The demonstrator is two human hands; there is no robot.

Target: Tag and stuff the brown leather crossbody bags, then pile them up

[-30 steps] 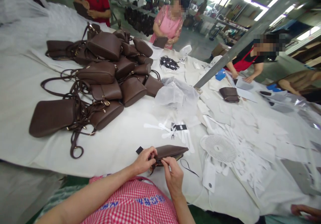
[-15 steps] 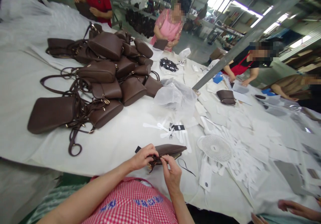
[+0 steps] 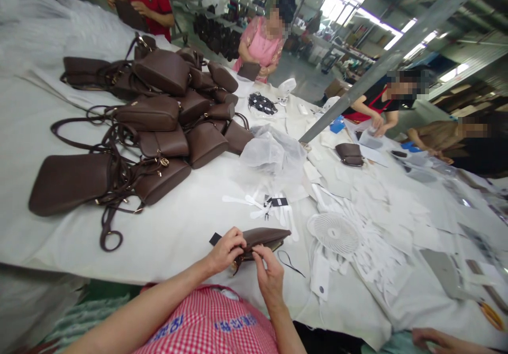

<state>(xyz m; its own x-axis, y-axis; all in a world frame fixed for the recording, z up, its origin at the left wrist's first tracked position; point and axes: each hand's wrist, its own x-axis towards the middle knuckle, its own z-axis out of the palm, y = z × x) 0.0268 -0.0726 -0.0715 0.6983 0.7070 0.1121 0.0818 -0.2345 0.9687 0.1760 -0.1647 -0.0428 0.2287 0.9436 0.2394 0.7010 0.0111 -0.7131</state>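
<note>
A dark brown handbag (image 3: 265, 236) lies on its side at the table's near edge, in front of my body. My left hand (image 3: 228, 249) is closed on its left end, fingers curled over the edge. The fingertips of my right hand (image 3: 270, 274) pinch at the bag's near side, by its opening; what exactly they hold is too small to make out. A black tag (image 3: 215, 238) sticks out beyond my left hand. To the right of the bag lies a thin black cord (image 3: 291, 265).
Brown handbags (image 3: 159, 116) are heaped at the left. A white fan (image 3: 334, 232), paper scraps (image 3: 381, 227), clear plastic (image 3: 273, 153) and white strips with black tags (image 3: 279, 201) lie ahead and right. A grey post (image 3: 357, 89) slants upward. Several co-workers stand around; another person's hand (image 3: 432, 338) shows lower right.
The view has shifted slightly, so the scene sits a little further left. Both hands stay at the bag with almost the same grip. Orange-handled scissors now show at the right.
</note>
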